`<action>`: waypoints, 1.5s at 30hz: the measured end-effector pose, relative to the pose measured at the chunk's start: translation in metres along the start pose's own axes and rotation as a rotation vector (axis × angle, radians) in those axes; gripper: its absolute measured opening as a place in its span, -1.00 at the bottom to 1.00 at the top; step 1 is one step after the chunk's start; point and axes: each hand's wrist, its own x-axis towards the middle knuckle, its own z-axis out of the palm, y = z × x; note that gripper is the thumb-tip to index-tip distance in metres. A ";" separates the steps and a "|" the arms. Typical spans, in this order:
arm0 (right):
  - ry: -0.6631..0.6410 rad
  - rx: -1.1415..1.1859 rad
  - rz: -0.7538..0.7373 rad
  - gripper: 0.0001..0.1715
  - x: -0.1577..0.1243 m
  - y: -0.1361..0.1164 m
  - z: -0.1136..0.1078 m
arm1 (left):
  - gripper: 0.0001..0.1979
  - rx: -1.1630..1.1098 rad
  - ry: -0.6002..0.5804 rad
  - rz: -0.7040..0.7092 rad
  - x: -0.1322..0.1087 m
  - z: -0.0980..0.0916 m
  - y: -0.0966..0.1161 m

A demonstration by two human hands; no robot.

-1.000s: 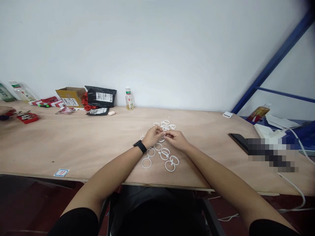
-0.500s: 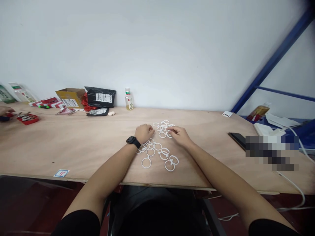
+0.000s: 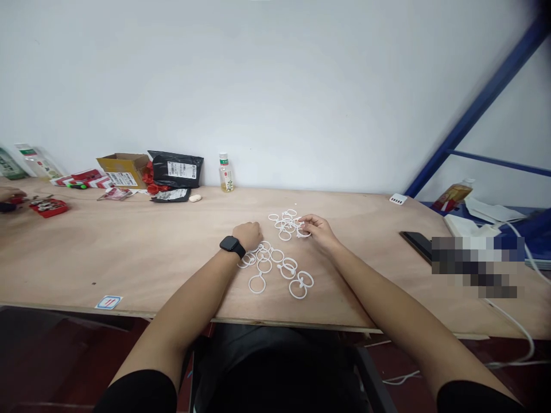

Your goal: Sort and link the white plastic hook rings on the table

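Several white plastic rings (image 3: 275, 255) lie scattered on the wooden table (image 3: 129, 252), a near group and a farther heap (image 3: 286, 221). My left hand (image 3: 248, 234), a black watch on its wrist, rests curled on the table at the left edge of the near rings; I cannot see anything in it. My right hand (image 3: 316, 228) reaches to the right side of the farther heap, its fingers pinched on a white ring (image 3: 302, 232).
At the back left stand a cardboard box (image 3: 123, 169), black parcel bags (image 3: 177, 168) and a small bottle (image 3: 225, 172). A red tray (image 3: 48, 207) and another person's hand (image 3: 7, 194) are at far left. A dark phone (image 3: 414, 242), cables and blue shelving lie right.
My hands, joined over the rings a second ago, have parted. The left dropped to the table at the near rings; the right moved out to the farther heap.
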 end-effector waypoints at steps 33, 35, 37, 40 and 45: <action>-0.012 -0.115 0.015 -0.67 0.003 0.016 -0.004 | -0.63 -0.327 0.023 0.278 0.005 -0.005 -0.007; -0.004 -0.113 0.007 -0.67 0.002 0.015 -0.003 | -0.68 -0.383 -0.043 0.361 0.004 -0.010 -0.011; 0.013 -0.100 0.008 -0.67 0.001 0.013 -0.003 | -0.74 -0.456 -0.103 0.412 0.002 -0.014 -0.015; 0.026 -0.079 0.040 -0.68 0.000 0.010 -0.002 | -0.69 -0.519 -0.164 0.430 0.000 -0.017 -0.019; 0.016 -0.104 0.044 -0.71 0.000 0.011 -0.001 | -0.73 -0.397 -0.171 0.492 0.000 -0.015 -0.017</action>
